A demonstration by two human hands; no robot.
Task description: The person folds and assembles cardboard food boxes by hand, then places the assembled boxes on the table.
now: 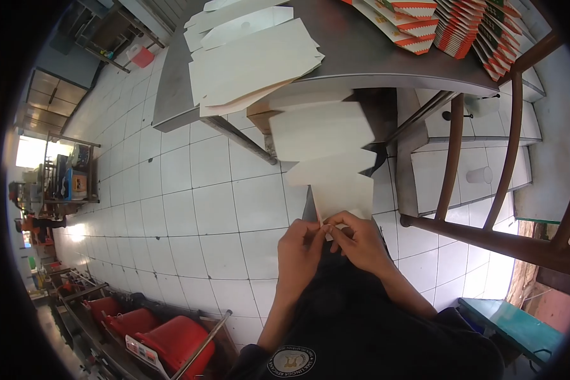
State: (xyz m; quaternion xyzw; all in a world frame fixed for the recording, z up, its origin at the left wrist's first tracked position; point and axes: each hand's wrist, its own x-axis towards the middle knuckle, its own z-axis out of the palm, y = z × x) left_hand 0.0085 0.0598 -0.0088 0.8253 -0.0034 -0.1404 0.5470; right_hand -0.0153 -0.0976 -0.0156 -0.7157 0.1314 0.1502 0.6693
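Observation:
A white cardboard box blank [323, 132] with notched flaps stretches from my lap up under the table edge, its plain side facing me. My left hand [301, 249] pinches the near end of it at a folded edge. Close beside it, my right hand [359, 244] is closed on the same end, with thumb and fingertips pressed against the card. The fingertips of both hands almost meet and hide the small flap between them.
A grey metal table [171, 95] stands ahead, carrying a pile of flat white blanks [253, 63] and stacks of red-and-white printed cartons [418, 28]. A brown railing [487, 234] is on the right, with a teal bench [513, 323] below. Red chairs [177, 345] stand lower left.

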